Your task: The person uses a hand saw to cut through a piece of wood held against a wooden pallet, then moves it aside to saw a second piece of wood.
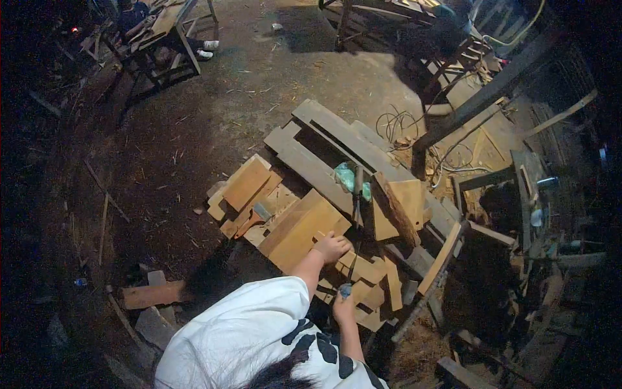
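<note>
My left hand (332, 246) rests on the near right corner of a wide yellowish wooden board (301, 230), fingers curled on its edge. Small dark slots show in the board close to my fingertips. Just below, my right hand (344, 308) is closed around a slim tool (346, 290) with a blue-grey part above the fist. A thin dark shaft seems to run up from it towards the board; its exact kind is too small to tell. Under and beside both hands lie several short wood offcuts (369, 270).
A heavy grey timber bench (317, 165) carries a green plastic bag (345, 176), a rough wood strip (396, 211) and stacked blocks (246, 185). A dark post (420, 155) and coiled cable (396, 123) stand beyond. People are partly visible by the far worktables (165, 19).
</note>
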Motion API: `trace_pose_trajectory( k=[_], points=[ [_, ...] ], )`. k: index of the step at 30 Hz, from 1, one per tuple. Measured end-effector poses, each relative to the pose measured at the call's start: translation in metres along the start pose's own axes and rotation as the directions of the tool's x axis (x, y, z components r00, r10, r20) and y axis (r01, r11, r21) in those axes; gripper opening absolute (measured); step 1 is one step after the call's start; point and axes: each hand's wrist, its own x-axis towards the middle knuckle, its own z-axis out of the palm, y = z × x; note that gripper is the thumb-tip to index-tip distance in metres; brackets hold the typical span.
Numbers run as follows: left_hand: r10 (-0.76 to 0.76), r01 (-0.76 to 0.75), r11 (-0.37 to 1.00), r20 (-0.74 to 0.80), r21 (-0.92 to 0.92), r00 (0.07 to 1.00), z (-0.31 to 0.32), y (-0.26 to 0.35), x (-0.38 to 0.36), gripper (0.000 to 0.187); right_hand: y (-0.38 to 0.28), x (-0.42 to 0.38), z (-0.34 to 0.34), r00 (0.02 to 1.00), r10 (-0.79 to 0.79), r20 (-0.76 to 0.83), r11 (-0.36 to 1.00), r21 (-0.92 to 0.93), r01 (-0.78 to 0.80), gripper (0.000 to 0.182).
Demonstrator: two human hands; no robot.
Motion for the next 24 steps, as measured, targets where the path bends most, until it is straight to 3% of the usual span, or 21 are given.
trace_pose_trajectory(
  k=[3,5,9,12,15,17,24],
  points=[
    [0.026,-0.025,0.999,-0.056,0.029,0.998,0.002,-0.001,0.0,0.023,0.002,-0.009,-0.003,0.999,0.021,0.027,0.998,0.053,-0.022,0.032],
    [0.023,-0.023,1.0,0.001,0.012,1.0,-0.003,-0.001,0.001,0.023,0.021,-0.021,0.0,0.991,-0.132,0.005,0.983,0.133,0.13,0.029],
    [0.021,-0.021,1.0,-0.008,0.02,1.0,0.004,0.0,0.002,0.023,0.024,-0.027,-0.001,0.996,-0.074,-0.055,0.994,0.074,0.078,0.025],
    [0.011,-0.011,0.999,-0.001,0.04,1.0,0.006,-0.002,0.002,0.023,0.029,-0.002,0.007,1.0,-0.013,0.009,0.994,0.106,0.012,0.025],
    [0.009,-0.008,0.999,-0.025,0.047,1.0,0.003,0.0,0.002,0.023,0.021,0.007,0.006,0.994,-0.105,-0.031,0.989,0.1,0.108,0.028],
    [0.0,0.0,0.999,-0.004,0.05,1.0,-0.002,0.002,0.002,0.022,-0.007,-0.01,-0.01,0.996,0.06,0.061,0.994,0.09,-0.065,0.036],
    [0.0,-0.001,0.998,0.021,0.063,1.0,-0.005,0.003,0.002,0.022,0.0,-0.042,-0.01,0.997,0.07,0.034,0.996,0.061,-0.072,0.034]
  ],
)
